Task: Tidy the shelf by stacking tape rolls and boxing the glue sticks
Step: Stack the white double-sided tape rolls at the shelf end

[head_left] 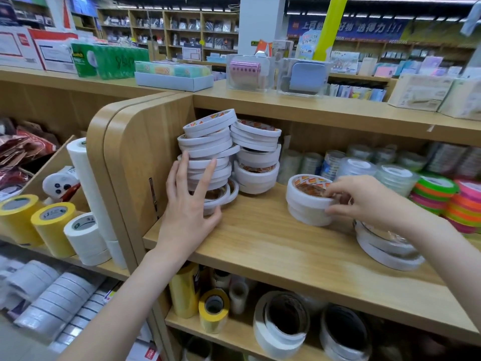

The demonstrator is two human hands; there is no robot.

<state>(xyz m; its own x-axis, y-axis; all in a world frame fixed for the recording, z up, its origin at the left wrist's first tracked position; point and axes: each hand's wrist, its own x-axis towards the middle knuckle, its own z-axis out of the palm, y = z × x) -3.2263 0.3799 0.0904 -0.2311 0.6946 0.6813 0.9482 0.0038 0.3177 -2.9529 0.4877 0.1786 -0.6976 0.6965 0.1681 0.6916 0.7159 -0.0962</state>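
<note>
Left hand (188, 204) spread flat against a leaning stack of white tape rolls (208, 162) at far left of the shelf (260, 246). Right hand (364, 201) pinching a short white stack (307, 201), orange-printed core, mid-shelf. Neon rolls (442, 199) far right.

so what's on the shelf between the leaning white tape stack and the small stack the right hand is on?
Head view: only bare shelf board between the leaning stack and the small stack held by the right hand.
</note>
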